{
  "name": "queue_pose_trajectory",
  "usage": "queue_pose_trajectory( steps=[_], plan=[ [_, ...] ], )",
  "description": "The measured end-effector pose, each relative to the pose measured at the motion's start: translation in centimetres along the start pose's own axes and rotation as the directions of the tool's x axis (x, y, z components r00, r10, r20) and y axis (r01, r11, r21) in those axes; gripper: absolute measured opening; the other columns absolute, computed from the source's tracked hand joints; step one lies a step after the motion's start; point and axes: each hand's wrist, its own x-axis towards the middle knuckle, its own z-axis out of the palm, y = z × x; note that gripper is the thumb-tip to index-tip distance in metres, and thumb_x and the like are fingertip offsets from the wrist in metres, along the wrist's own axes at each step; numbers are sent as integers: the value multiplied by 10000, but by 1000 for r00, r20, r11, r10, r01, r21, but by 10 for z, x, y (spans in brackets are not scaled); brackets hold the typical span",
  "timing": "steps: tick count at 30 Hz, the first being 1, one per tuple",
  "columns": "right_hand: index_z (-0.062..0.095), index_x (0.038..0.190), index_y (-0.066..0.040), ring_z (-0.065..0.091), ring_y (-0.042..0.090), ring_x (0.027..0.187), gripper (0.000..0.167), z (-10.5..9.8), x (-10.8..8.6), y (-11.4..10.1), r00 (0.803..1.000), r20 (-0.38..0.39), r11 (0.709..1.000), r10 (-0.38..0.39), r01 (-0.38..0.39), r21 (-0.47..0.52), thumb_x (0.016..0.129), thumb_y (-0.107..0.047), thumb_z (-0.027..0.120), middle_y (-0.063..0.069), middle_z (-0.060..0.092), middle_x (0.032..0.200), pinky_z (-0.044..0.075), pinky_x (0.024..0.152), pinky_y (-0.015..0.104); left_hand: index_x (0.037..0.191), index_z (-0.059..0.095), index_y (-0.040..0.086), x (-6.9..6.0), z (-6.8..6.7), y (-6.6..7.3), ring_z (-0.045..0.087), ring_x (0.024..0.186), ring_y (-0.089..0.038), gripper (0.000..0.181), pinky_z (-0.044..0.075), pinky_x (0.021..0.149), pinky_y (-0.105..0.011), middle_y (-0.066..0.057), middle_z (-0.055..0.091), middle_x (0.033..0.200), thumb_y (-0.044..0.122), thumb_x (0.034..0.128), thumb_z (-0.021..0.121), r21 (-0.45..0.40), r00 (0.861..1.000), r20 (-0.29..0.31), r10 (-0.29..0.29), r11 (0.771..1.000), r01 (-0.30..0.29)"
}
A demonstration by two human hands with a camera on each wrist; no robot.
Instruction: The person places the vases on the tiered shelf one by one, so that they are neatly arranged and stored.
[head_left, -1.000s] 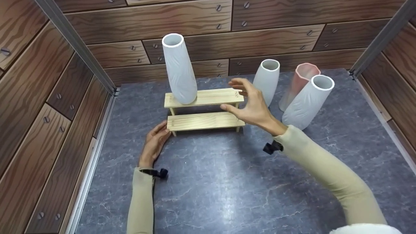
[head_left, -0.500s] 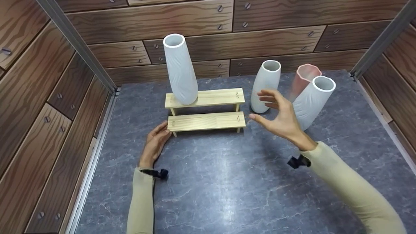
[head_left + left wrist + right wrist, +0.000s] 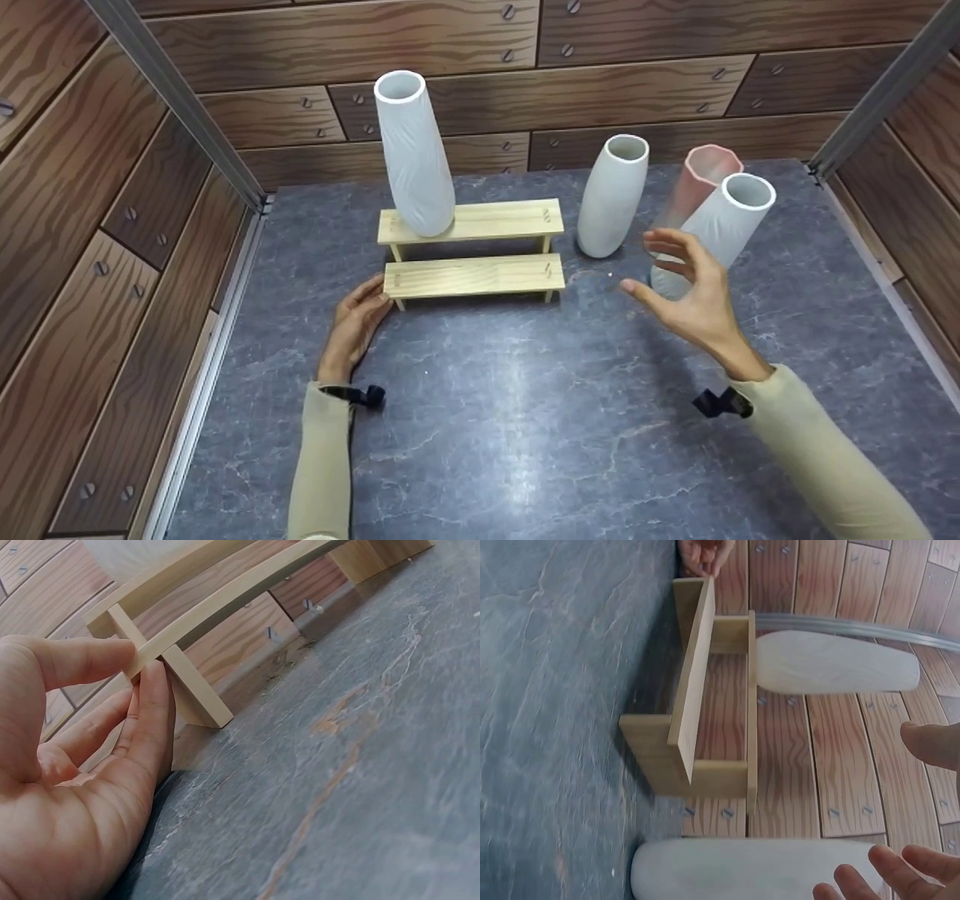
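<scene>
A two-step wooden stand [image 3: 472,276] has a tall white vase [image 3: 416,169] upright at the left of its upper board. My left hand [image 3: 352,330] pinches the left end of the lower board; thumb and fingertips meet at that corner in the left wrist view. With fingers spread and bent around nothing, my right hand [image 3: 697,304] is in front of a textured white vase [image 3: 731,229], partly covering it; whether they touch, I cannot tell. A smoother white vase [image 3: 611,199] stands just right of the stand. Behind the textured one is a pink vase [image 3: 690,191], partly hidden.
Dark marbled tabletop [image 3: 480,420] lies in front of the stand. Wood-patterned panels [image 3: 637,94] rise at the back and both sides, with a metal rail [image 3: 202,375] along the left edge.
My right hand has moved from beside the stand's right end, rightward and nearer to me, past the smoother white vase to the textured one. My left hand stays at the lower board.
</scene>
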Motion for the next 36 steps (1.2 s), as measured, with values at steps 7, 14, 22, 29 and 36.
queue_pose_trajectory(
  steps=[7,14,22,29,36],
  plan=[
    [602,1360,129,677,91,1186,676,-15,-4,-15,997,-79,1000,-6,5,-5,745,132,882,294,675,1288,595,1003,227,1584,400,-107,-1,1,2,701,1146,-107,574,578,1072,-262,-189,550,1478,-113,1030,549,6,1000,-7,-9,1000,9],
    [618,1373,99,719,149,1129,711,-39,-10,9,989,-149,1000,9,-9,-1,719,159,889,293,690,1267,604,965,209,1581,396,-117,-1,1,0,697,1151,-108,582,576,1083,-270,-204,541,1497,-116,1023,558,4,1000,-14,-15,1000,15],
    [611,1362,124,731,234,1107,670,-55,-16,10,980,-197,1000,10,-9,7,744,174,862,322,681,1254,608,943,219,1572,419,-110,-2,0,1,702,1146,-119,565,578,1083,-275,-183,574,1456,-118,1024,558,4,1000,-24,-8,1000,8],
    [610,1313,176,744,189,1020,593,-61,-20,-4,966,-256,1000,20,-18,8,768,163,843,345,682,1151,615,885,185,1571,423,-108,0,1,1,705,1147,-110,558,579,1081,-274,-174,571,1465,-113,1028,555,14,1000,-24,-6,1000,6],
    [642,1314,86,729,139,1007,588,-67,-22,28,939,-322,991,117,-131,-20,774,99,871,163,707,1133,607,870,154,1572,392,-137,0,0,0,707,1137,-108,569,582,1071,-268,-193,577,1460,-126,1023,539,-1,1000,2,10,1000,-10]
  ],
)
